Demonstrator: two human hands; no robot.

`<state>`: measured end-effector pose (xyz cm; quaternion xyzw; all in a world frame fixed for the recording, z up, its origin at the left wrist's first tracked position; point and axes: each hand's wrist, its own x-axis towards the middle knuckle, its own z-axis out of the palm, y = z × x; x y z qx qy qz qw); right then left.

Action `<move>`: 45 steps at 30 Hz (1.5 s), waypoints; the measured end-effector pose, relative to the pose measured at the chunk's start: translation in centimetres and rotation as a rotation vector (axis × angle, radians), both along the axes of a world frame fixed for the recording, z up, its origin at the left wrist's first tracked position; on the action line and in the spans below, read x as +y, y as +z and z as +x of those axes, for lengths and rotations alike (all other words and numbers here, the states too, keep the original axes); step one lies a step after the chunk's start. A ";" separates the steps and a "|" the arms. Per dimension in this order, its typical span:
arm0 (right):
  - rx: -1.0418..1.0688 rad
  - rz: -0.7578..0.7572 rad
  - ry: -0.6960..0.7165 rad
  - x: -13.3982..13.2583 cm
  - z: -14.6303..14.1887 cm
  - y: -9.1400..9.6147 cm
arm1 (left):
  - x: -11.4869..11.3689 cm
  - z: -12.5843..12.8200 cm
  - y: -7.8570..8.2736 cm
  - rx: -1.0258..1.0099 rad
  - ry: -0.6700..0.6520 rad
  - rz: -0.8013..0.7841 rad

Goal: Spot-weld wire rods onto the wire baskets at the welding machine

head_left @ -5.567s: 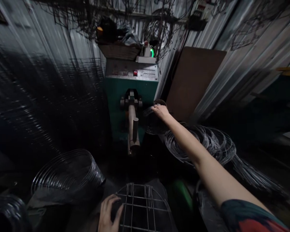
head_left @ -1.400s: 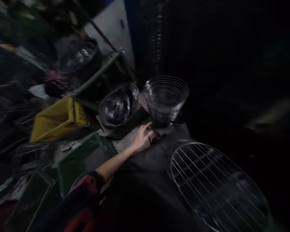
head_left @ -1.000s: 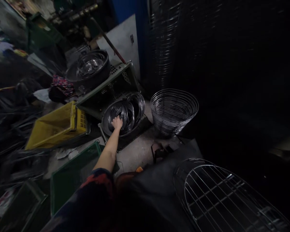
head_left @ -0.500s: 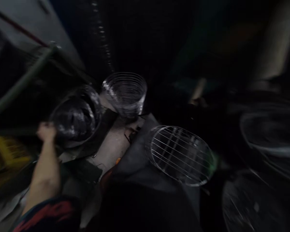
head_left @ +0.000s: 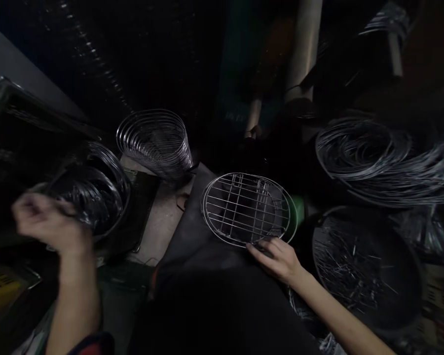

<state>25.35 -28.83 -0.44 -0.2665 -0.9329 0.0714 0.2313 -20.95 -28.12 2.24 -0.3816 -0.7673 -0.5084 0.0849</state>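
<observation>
A round wire grid (head_left: 246, 209) lies on the dark cloth over my lap. My right hand (head_left: 277, 257) grips its near rim between the fingers and thumb. My left hand (head_left: 48, 224) is raised at the left and smeared by motion. Its fingers are curled shut, seemingly on a thin wire ring (head_left: 79, 244) lifted from the dark tub of wire rings (head_left: 96, 195) just beside it.
A tall stack of wire rings (head_left: 155, 140) stands on the floor behind the grid. A loose heap of wire rings (head_left: 373, 158) lies at the right. Below the heap is a dark round tub of short wire pieces (head_left: 362, 266). A yellow crate (head_left: 0, 291) shows at the lower left.
My view has swung right. My left hand has pulled back from the tub of rings, closed. My right hand has come into view and taken the grid's near rim.
</observation>
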 end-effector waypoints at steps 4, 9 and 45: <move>0.134 -0.114 -0.302 -1.6 2.1 -0.2 | 0.0 13.3 -1.9 0.426 -1.008 -0.069; 0.435 -0.429 -1.063 -1.0 5.6 -1.5 | -0.6 22.4 -4.2 0.614 -1.539 -0.134; 0.528 -0.819 -1.214 2.3 4.4 -7.5 | 8.7 17.6 -13.6 -0.366 -1.040 -0.604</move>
